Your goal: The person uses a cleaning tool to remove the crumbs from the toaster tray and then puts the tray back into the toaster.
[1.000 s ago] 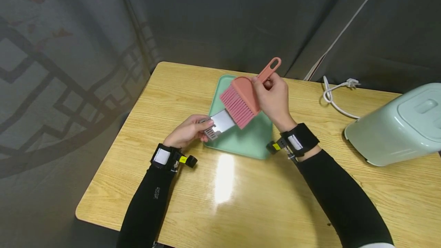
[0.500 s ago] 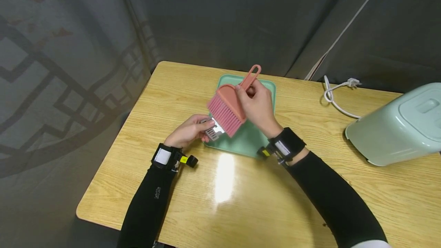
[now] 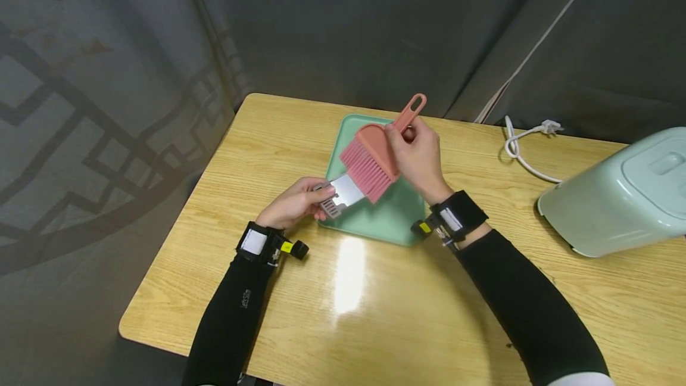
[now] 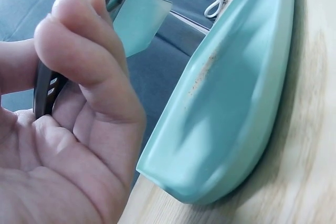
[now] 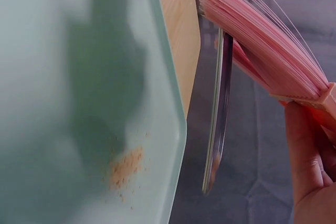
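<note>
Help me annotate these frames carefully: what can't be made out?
Head: far end of the flat silver metal plate, behind the pink plastic brush.
Head: right side of the pale-green boxy plastic appliance, cut off by the right edge.
Right wrist: what the brown specks on the pale-green rectangular plastic tray are; too small.

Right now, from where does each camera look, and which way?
Head: on the head, facing forward and down at brush and tray; left hand and right hand show.
Left wrist: on that wrist, facing tray; left hand shows.
Right wrist: on that wrist, facing crumbs on tray; right hand shows.
Wrist views share tray and brush.
</note>
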A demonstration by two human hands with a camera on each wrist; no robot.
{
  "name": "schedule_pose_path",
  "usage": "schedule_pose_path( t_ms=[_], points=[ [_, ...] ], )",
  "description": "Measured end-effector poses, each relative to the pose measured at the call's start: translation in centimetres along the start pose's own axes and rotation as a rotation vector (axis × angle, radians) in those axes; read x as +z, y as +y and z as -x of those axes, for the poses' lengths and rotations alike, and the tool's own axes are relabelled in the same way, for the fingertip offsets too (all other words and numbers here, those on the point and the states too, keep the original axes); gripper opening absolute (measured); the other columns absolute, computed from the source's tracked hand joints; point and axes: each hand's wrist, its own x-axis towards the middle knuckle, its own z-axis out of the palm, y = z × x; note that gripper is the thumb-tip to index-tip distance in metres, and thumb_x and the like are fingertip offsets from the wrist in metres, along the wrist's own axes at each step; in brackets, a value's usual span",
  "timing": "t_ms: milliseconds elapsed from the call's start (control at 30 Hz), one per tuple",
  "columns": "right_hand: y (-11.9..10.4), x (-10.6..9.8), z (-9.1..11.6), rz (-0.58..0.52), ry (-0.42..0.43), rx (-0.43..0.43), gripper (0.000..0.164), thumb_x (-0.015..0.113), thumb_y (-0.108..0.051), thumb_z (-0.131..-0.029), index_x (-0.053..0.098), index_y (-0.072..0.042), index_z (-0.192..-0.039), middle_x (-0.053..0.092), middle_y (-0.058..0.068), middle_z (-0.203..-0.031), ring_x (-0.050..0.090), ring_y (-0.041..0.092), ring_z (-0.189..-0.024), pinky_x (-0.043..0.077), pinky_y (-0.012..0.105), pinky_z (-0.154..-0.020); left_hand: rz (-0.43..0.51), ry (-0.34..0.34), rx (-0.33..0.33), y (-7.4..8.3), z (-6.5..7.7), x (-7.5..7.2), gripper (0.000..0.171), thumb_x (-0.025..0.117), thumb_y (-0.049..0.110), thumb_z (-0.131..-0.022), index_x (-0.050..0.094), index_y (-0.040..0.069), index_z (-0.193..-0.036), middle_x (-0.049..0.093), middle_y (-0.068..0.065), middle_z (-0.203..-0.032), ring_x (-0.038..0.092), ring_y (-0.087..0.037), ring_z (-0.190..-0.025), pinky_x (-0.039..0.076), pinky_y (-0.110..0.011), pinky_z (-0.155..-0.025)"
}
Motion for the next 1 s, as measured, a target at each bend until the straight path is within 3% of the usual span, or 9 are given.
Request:
schedule_pose_path(
  t_ms=[767,1000],
  points=[
    [2.2,-2.7,-1.5,0.030,0.136,0.015,0.028,0.063,-0.026,-0.101,0.065,0.000,-0.111,0.061,0.007,-0.078,0.056,0.009,-0.061,0.043,0.018,-0.051,-0.001,-0.009,0.004,-0.1,0.3,-0.1,0.031,0.049,0.010,-0.106,0.056,-0.016,-0.122,0.068,-0.011,-0.088,0.059,-0.013,-0.063,0.052,-0.022,-0.057],
    [2.5,-3.0,-1.5,0.041,0.151,0.042,0.034,0.060,-0.026,-0.102,0.062,0.000,-0.123,0.065,0.015,-0.104,0.061,0.012,-0.080,0.050,0.015,-0.065,-0.018,0.012,-0.002,0.0,0.4,0.0,0.027,0.049,0.008,-0.106,0.057,-0.015,-0.118,0.068,-0.011,-0.088,0.059,-0.014,-0.063,0.053,-0.023,-0.057]
  ],
)
